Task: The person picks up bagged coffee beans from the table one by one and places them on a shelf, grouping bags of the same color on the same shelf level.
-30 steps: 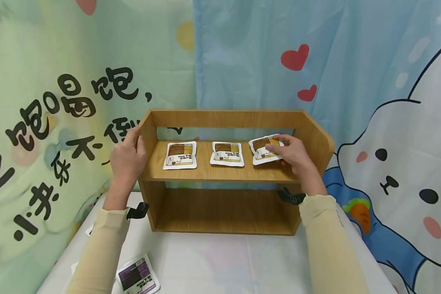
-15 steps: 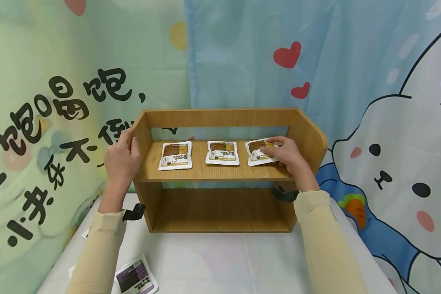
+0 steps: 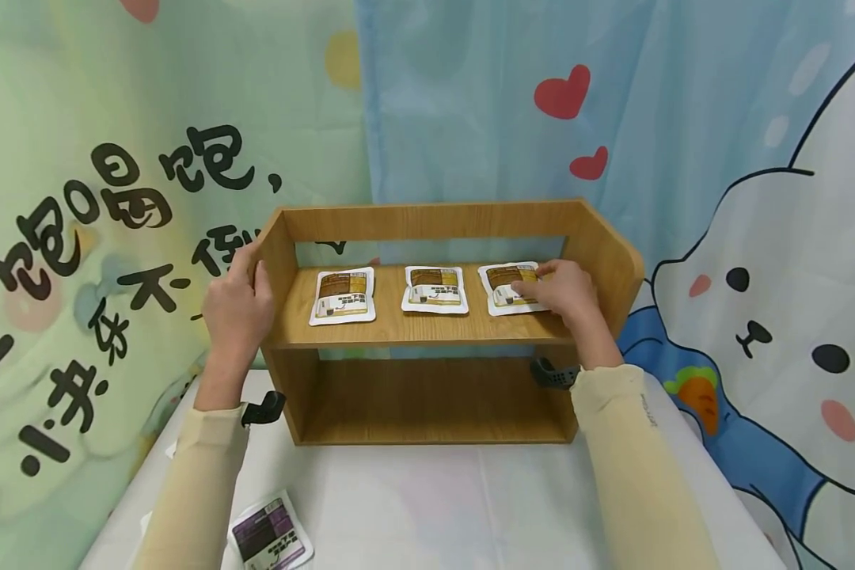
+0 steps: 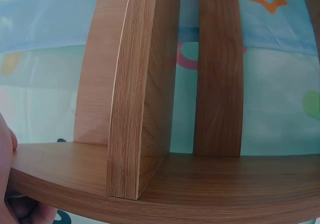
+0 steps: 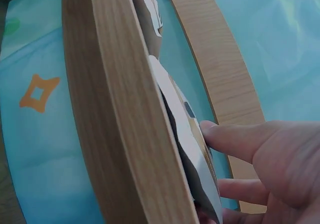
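Note:
Three white food pouches with brown-and-gold labels lie in a row on the upper board of a wooden shelf: a left pouch, a middle pouch and a right pouch. My right hand pinches the right pouch by its right edge. Seen from the right wrist, the thumb is on its printed face, and a fingertip shows near its underside. My left hand grips the shelf's left side panel, with the fingers partly hidden behind it.
A white pouch with a purple-and-black label lies on the white-covered table at the front left. White edges of other items peek out beside the left sleeve. Printed curtains hang close behind and beside the shelf.
The right pouch has turned from tilted to nearly straight and lies flatter on the board, my right hand staying at its edge. My left hand keeps its grip on the shelf.

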The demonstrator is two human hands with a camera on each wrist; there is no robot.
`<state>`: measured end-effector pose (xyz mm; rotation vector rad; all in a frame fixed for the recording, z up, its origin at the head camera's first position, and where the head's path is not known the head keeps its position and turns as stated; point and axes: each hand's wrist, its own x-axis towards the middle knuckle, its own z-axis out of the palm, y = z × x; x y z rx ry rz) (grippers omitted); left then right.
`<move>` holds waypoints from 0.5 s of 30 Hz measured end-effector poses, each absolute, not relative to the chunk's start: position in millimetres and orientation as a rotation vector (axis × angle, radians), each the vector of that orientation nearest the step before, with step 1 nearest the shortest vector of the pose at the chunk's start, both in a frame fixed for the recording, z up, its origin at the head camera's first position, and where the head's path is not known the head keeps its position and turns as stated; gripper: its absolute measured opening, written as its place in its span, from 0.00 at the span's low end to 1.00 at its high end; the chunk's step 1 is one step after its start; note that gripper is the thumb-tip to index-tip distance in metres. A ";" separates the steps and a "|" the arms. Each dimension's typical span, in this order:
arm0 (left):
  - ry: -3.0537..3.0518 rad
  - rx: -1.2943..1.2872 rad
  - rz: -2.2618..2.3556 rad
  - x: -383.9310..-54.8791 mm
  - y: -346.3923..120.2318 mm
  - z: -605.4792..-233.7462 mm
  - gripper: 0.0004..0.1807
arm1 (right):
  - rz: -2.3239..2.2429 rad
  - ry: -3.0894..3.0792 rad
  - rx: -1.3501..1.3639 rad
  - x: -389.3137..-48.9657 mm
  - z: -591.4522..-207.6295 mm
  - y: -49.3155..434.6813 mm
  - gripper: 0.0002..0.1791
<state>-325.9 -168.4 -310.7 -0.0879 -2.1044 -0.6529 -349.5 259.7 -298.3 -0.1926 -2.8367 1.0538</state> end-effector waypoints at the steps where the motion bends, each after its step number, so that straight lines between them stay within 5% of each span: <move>1: -2.106 -0.086 -0.652 -325.7 -168.3 -309.9 0.18 | 1.015 -2.850 -0.197 -349.3 -297.5 259.4 0.41; 15: -2.105 -0.086 -0.643 -326.3 -168.4 -309.9 0.18 | 1.055 -2.734 -0.156 -346.2 -306.9 261.1 0.36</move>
